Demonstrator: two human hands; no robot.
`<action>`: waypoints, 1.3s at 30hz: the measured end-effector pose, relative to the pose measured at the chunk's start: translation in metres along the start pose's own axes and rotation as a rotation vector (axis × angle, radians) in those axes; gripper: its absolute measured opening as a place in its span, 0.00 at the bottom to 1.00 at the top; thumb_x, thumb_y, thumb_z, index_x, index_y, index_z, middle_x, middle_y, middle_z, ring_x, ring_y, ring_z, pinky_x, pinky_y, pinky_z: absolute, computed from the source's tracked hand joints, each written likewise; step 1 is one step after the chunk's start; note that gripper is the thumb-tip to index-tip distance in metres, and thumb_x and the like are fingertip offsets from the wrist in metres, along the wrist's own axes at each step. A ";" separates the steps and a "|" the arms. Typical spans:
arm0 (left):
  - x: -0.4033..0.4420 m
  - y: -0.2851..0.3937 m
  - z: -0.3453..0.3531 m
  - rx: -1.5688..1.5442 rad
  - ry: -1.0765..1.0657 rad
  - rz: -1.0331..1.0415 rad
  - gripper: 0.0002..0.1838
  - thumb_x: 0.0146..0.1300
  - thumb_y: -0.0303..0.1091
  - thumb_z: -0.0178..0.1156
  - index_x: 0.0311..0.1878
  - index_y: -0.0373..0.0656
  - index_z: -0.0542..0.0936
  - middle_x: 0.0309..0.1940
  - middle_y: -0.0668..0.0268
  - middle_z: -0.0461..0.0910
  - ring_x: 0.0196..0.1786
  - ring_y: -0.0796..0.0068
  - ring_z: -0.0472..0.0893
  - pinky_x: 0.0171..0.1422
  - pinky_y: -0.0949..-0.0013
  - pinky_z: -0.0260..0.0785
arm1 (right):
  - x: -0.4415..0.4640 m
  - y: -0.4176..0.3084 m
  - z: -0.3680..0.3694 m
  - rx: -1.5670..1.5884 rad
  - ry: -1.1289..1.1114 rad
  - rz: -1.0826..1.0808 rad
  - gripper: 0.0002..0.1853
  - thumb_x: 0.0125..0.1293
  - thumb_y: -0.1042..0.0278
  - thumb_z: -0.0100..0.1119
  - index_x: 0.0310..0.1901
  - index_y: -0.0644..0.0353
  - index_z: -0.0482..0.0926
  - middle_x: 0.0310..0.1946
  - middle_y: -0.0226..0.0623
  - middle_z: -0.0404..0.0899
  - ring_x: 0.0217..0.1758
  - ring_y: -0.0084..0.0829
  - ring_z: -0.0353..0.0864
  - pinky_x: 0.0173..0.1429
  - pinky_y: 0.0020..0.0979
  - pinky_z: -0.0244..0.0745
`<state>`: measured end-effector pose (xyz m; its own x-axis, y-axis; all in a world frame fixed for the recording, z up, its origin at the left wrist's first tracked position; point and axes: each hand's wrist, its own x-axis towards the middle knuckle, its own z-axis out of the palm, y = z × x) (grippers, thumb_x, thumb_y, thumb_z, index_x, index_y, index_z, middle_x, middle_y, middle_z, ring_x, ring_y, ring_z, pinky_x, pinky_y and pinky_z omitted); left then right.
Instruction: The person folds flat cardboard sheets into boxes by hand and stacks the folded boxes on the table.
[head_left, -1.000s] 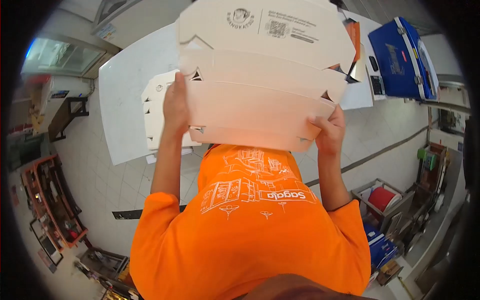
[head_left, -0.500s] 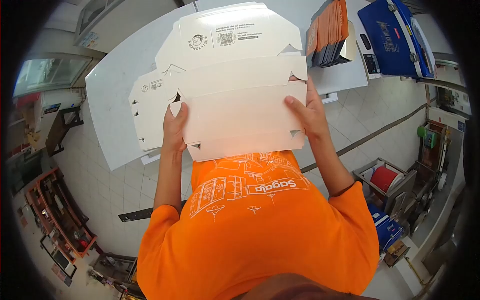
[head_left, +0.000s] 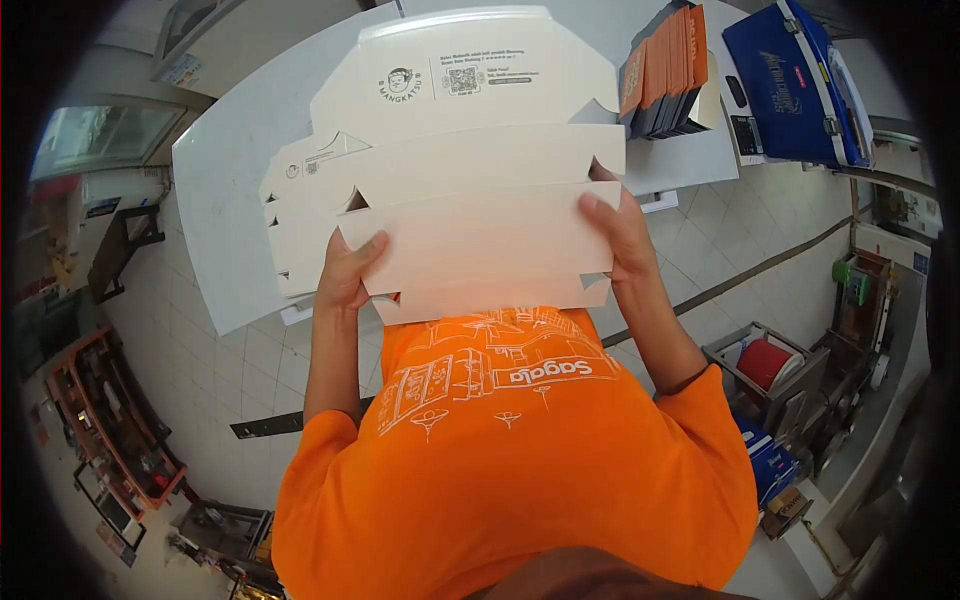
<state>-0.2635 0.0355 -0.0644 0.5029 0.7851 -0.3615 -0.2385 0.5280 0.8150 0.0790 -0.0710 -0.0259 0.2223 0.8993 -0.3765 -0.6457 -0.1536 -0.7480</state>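
A cream cardboard box blank (head_left: 480, 240) with die-cut slots, a printed face logo and a QR code is held up in front of the orange shirt. My left hand (head_left: 350, 268) grips its left edge, thumb lying over the front face. On the opposite edge, my right hand (head_left: 622, 228) pinches the board, thumb on the face and fingers behind. Partly covered by the held blank, similar printed blanks (head_left: 295, 230) lie on the white table (head_left: 215, 190).
A row of orange and dark cartons (head_left: 662, 75) stands at the table's back right. Beyond it are a dark phone-like object (head_left: 736, 92), a calculator (head_left: 746, 135) and a blue case (head_left: 785, 85). A cart with a red roll (head_left: 768, 362) stands on the floor at right.
The blank came down and leftward from its raised, tilted pose a second ago, uncovering the orange cartons. Since half a second ago it has shifted only slightly, with both hands still on it.
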 end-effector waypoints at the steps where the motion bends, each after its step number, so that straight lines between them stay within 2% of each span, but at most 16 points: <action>1: -0.001 0.004 0.001 0.024 -0.013 -0.050 0.28 0.76 0.33 0.68 0.74 0.33 0.72 0.63 0.56 0.84 0.59 0.64 0.87 0.62 0.62 0.83 | -0.003 -0.004 -0.001 -0.076 -0.038 0.039 0.20 0.76 0.68 0.69 0.64 0.66 0.79 0.51 0.37 0.86 0.54 0.25 0.87 0.57 0.30 0.85; 3: -0.003 0.017 0.014 0.057 -0.022 -0.059 0.27 0.76 0.32 0.68 0.72 0.32 0.74 0.60 0.56 0.85 0.58 0.65 0.87 0.62 0.62 0.83 | -0.008 -0.014 -0.007 -0.227 -0.109 0.112 0.20 0.74 0.71 0.69 0.64 0.69 0.79 0.53 0.40 0.87 0.55 0.27 0.87 0.58 0.31 0.85; 6: -0.006 0.027 0.033 0.090 -0.133 -0.070 0.25 0.75 0.32 0.69 0.70 0.32 0.76 0.59 0.57 0.86 0.59 0.67 0.86 0.63 0.63 0.81 | 0.009 -0.021 -0.002 -0.497 -0.061 0.023 0.19 0.78 0.64 0.67 0.62 0.68 0.81 0.54 0.38 0.87 0.55 0.27 0.87 0.59 0.30 0.83; 9: -0.017 0.026 0.068 0.131 -0.256 0.025 0.24 0.75 0.34 0.70 0.69 0.33 0.78 0.57 0.59 0.86 0.60 0.71 0.84 0.65 0.65 0.79 | 0.020 -0.003 0.040 -0.237 0.127 -0.144 0.23 0.82 0.56 0.62 0.66 0.68 0.78 0.55 0.38 0.86 0.53 0.26 0.87 0.59 0.27 0.81; 12: -0.025 0.026 0.076 0.237 -0.335 0.012 0.23 0.75 0.35 0.70 0.67 0.34 0.80 0.57 0.61 0.87 0.60 0.74 0.83 0.67 0.66 0.76 | 0.013 0.029 0.078 0.040 0.014 -0.246 0.27 0.84 0.51 0.56 0.70 0.67 0.76 0.60 0.39 0.85 0.60 0.27 0.86 0.64 0.29 0.80; 16: 0.001 0.057 0.047 0.373 -0.200 0.093 0.21 0.77 0.37 0.67 0.65 0.34 0.82 0.57 0.61 0.87 0.53 0.71 0.87 0.58 0.63 0.82 | 0.014 0.013 0.078 -0.279 0.005 -0.223 0.27 0.84 0.57 0.55 0.74 0.67 0.71 0.63 0.44 0.83 0.67 0.35 0.81 0.72 0.36 0.74; 19: 0.045 0.048 0.043 0.314 0.297 0.194 0.29 0.76 0.44 0.68 0.68 0.31 0.77 0.59 0.54 0.86 0.54 0.66 0.88 0.58 0.62 0.82 | 0.004 0.007 0.073 -0.520 -0.105 -0.210 0.27 0.84 0.63 0.53 0.76 0.70 0.68 0.65 0.49 0.82 0.71 0.43 0.79 0.77 0.40 0.70; 22: 0.085 0.001 0.034 0.335 0.450 0.226 0.36 0.79 0.53 0.61 0.73 0.29 0.72 0.57 0.53 0.85 0.54 0.65 0.87 0.59 0.63 0.82 | -0.018 0.022 0.094 -0.784 -0.342 -0.212 0.29 0.83 0.67 0.50 0.79 0.72 0.64 0.66 0.55 0.81 0.72 0.50 0.79 0.78 0.42 0.68; 23: 0.110 -0.033 -0.003 -0.098 -0.056 0.247 0.38 0.81 0.58 0.55 0.75 0.30 0.70 0.58 0.54 0.84 0.56 0.64 0.86 0.62 0.62 0.80 | -0.023 0.011 0.111 -0.759 -0.458 -0.144 0.30 0.83 0.67 0.50 0.80 0.72 0.62 0.67 0.57 0.81 0.73 0.52 0.79 0.79 0.42 0.68; 26: 0.104 -0.023 0.026 -0.415 -0.412 0.220 0.44 0.84 0.71 0.35 0.76 0.36 0.70 0.61 0.60 0.81 0.63 0.64 0.80 0.73 0.61 0.71 | -0.023 0.002 0.115 -0.747 -0.433 -0.187 0.31 0.80 0.71 0.53 0.80 0.71 0.62 0.63 0.51 0.82 0.67 0.41 0.80 0.74 0.37 0.71; 28: 0.076 -0.013 0.070 0.069 0.372 0.256 0.42 0.84 0.71 0.32 0.74 0.41 0.71 0.60 0.65 0.82 0.61 0.70 0.81 0.69 0.65 0.73 | -0.014 -0.006 0.104 -0.766 -0.301 -0.300 0.30 0.78 0.73 0.56 0.79 0.68 0.64 0.58 0.43 0.84 0.61 0.29 0.82 0.69 0.30 0.74; 30: 0.062 0.010 0.059 -0.281 0.236 0.161 0.46 0.82 0.74 0.30 0.76 0.41 0.70 0.69 0.60 0.77 0.74 0.65 0.74 0.81 0.61 0.63 | 0.018 -0.006 0.067 -0.905 -0.110 -0.571 0.31 0.75 0.75 0.61 0.78 0.68 0.67 0.54 0.38 0.85 0.56 0.22 0.83 0.64 0.26 0.77; 32: 0.043 0.037 0.053 -0.393 0.039 0.092 0.41 0.84 0.68 0.42 0.77 0.38 0.69 0.71 0.58 0.77 0.74 0.65 0.76 0.79 0.60 0.67 | 0.049 -0.012 0.030 -0.875 -0.009 -0.665 0.31 0.72 0.75 0.65 0.75 0.68 0.71 0.54 0.39 0.86 0.55 0.25 0.85 0.61 0.27 0.80; 34: 0.033 0.046 0.043 -0.180 0.045 0.041 0.37 0.81 0.61 0.53 0.76 0.36 0.70 0.69 0.57 0.79 0.71 0.65 0.79 0.75 0.60 0.72 | 0.053 -0.037 0.031 -0.569 -0.081 -0.433 0.31 0.69 0.73 0.69 0.72 0.69 0.75 0.58 0.43 0.87 0.54 0.30 0.88 0.58 0.31 0.84; 37: 0.019 0.058 0.062 0.093 0.124 0.000 0.34 0.77 0.51 0.66 0.74 0.35 0.73 0.64 0.57 0.82 0.65 0.67 0.83 0.69 0.63 0.77 | 0.055 -0.044 0.038 -0.539 0.112 -0.202 0.19 0.64 0.73 0.73 0.56 0.69 0.86 0.54 0.38 0.88 0.51 0.31 0.89 0.53 0.33 0.85; 39: 0.010 0.057 0.086 0.186 0.183 0.060 0.30 0.74 0.47 0.70 0.70 0.36 0.78 0.58 0.59 0.86 0.57 0.69 0.86 0.64 0.65 0.79 | 0.055 -0.038 0.050 -0.881 0.218 -0.569 0.13 0.62 0.73 0.75 0.46 0.67 0.88 0.50 0.35 0.87 0.49 0.34 0.88 0.56 0.37 0.83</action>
<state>-0.2010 0.0456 0.0177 0.3296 0.8677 -0.3722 -0.0976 0.4234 0.9007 0.0788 0.0045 0.0095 0.5067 0.8526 0.1279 0.3294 -0.0544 -0.9426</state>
